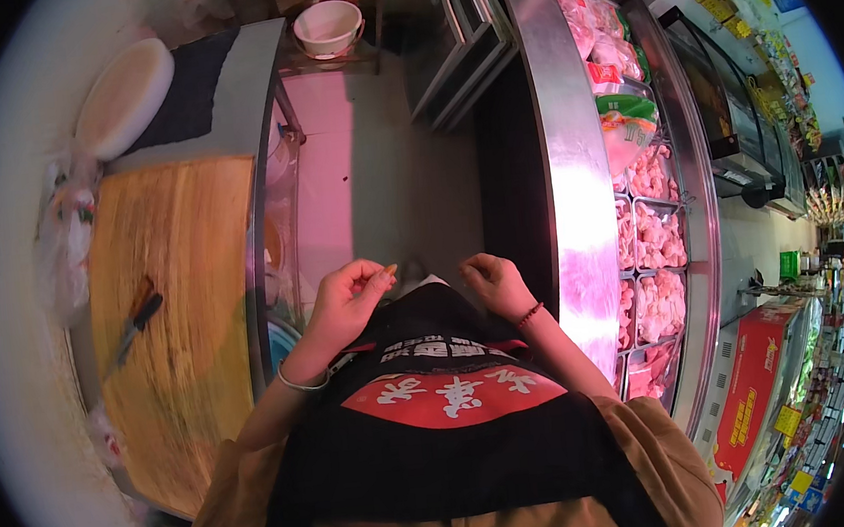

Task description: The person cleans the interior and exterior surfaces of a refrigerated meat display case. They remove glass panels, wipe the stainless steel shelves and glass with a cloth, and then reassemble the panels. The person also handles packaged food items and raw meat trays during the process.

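Note:
My left hand, with a pale bracelet at the wrist, is raised in front of the apron. Its thumb and fingers press together, and whatever they may pinch is too small to tell. Across a short gap, my right hand has its fingers curled in, with a beaded bracelet on that wrist. The inside of its grip is hidden. Below and between the hands spreads a black apron with a red panel and white print, worn over brown sleeves. The hands are apart from each other.
On the left, two knives lie on a wooden cutting board, with a white oval foam-like piece beyond. A white bucket stands ahead. Along the right runs a metal counter edge beside trays of raw poultry pieces.

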Demonstrator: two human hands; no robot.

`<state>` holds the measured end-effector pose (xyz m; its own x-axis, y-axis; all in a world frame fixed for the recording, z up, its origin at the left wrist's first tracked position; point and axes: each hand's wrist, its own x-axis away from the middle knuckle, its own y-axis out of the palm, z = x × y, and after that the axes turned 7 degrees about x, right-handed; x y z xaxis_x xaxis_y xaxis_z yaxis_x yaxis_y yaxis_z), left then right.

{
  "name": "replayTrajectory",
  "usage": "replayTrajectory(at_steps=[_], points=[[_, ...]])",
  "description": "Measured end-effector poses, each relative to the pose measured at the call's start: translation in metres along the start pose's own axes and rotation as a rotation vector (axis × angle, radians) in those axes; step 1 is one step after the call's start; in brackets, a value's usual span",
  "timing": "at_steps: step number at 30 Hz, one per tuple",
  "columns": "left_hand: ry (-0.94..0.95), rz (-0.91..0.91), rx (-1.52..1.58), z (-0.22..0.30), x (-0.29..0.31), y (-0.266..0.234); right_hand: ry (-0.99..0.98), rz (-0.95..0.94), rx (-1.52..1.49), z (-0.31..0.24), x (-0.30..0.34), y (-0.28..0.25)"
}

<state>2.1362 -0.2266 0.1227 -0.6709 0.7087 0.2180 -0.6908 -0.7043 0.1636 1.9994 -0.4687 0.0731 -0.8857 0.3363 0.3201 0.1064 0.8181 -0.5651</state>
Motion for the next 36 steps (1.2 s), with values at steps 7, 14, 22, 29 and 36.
replayTrajectory(at_steps=[7, 14, 22, 29, 36], points=[[-0.04, 0.04, -0.033, 0.025, -0.152, -0.029, 0.075, 0.023, -0.029, 0.047, -0.15, -0.041], [-0.019, -0.011, -0.263, 0.082, -0.312, -0.047, 0.028, 0.101, -0.219, 0.05, -0.349, -0.088], [-0.227, -0.099, -0.276, 0.109, -0.47, -0.04, 0.056, 0.076, -0.294, 0.062, -0.484, -0.113], [-0.115, -0.289, -0.424, 0.075, -0.672, -0.048, 0.238, 0.165, -0.275, 0.084, -0.521, -0.112], [-0.171, -0.081, -0.445, -0.053, -0.973, -0.072, 0.527, 0.262, -0.072, 0.07, -0.578, -0.124]])
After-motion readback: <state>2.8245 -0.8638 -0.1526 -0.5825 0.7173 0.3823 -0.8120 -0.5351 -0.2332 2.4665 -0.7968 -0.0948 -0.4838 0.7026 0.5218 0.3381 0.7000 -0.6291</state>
